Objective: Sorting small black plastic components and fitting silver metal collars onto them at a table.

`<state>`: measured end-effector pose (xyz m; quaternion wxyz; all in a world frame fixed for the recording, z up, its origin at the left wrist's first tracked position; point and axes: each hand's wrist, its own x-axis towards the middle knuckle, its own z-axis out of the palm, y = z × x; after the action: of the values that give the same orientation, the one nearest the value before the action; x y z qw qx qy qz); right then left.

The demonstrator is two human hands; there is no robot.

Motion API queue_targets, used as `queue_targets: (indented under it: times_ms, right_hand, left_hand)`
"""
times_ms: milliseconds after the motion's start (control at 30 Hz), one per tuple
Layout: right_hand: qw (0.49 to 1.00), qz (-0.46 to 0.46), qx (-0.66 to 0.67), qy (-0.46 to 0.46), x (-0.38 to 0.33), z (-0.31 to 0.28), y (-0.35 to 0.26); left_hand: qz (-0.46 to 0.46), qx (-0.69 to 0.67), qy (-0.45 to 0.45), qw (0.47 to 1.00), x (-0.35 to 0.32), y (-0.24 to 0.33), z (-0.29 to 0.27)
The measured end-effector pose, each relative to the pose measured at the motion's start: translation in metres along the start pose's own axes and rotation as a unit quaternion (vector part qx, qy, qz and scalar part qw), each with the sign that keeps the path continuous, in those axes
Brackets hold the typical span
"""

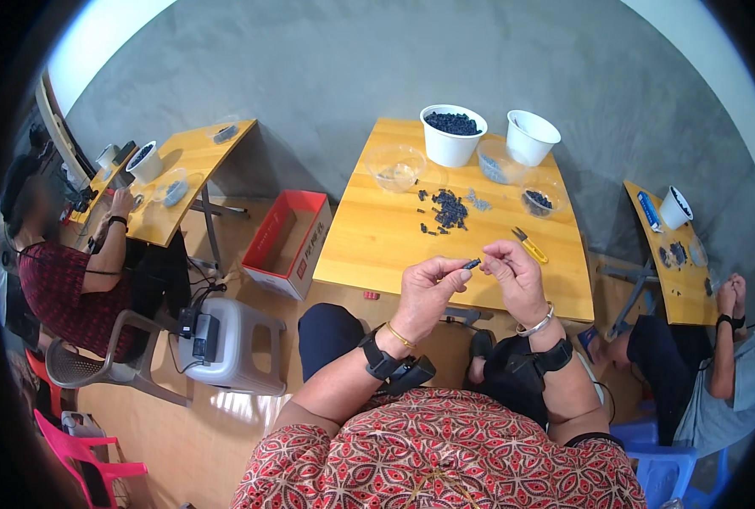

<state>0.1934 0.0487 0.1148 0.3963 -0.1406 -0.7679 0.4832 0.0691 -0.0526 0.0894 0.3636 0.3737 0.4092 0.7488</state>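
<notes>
Between finger and thumb, my left hand (429, 293) pinches a small dark plastic part (472, 264) above the table's near edge. My right hand (514, 276) is closed in a pinch beside the part's tip; whatever its fingertips hold is too small to make out. Beyond my hands, a loose pile of small black parts (450, 209) lies on the wooden table (352, 246). Small grey pieces (478, 201) are scattered to the pile's right. Yellow-handled thread snips (530, 244) rest right of my hands.
At the back stand a white bucket of black parts (451, 153), another white bucket (532, 140) and clear plastic bowls (396, 170). A red-and-white box (288, 246) and a grey stool (233, 348) are on the floor at left. People work at side tables left and right.
</notes>
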Motion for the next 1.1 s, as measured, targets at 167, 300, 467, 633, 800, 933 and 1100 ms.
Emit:
queue_targets:
  times_ms: [167, 300, 467, 633, 800, 933, 1100]
  right_hand:
    - [0.999, -0.024, -0.027, -0.032, 0.009, 0.002, 0.004]
    - [0.997, -0.032, -0.052, -0.048, 0.014, 0.003, 0.01]
    - [0.998, -0.022, -0.054, -0.038, 0.016, 0.006, 0.014]
    - [0.994, -0.044, -0.093, -0.031, 0.017, 0.006, 0.013]
    - [0.992, -0.046, -0.115, -0.022, 0.017, 0.008, 0.011]
    - [0.989, -0.039, -0.123, -0.069, 0.019, 0.0, 0.013]
    - [0.988, -0.003, -0.135, -0.073, 0.028, -0.013, 0.03]
  left_hand:
    - [-0.043, -0.027, 0.018, 0.999, 0.006, -0.006, -0.002]
    - [-0.056, -0.02, 0.023, 0.998, 0.01, -0.009, -0.004]
    - [-0.021, 0.045, 0.023, 0.999, 0.012, -0.015, -0.006]
    - [0.003, 0.06, 0.026, 0.998, 0.012, -0.015, -0.005]
    - [0.033, 0.097, 0.027, 0.994, 0.013, -0.019, -0.007]
    - [-0.121, -0.003, -0.039, 0.992, 0.017, -0.011, -0.011]
    - [-0.208, -0.117, -0.069, 0.969, 0.019, -0.018, -0.021]
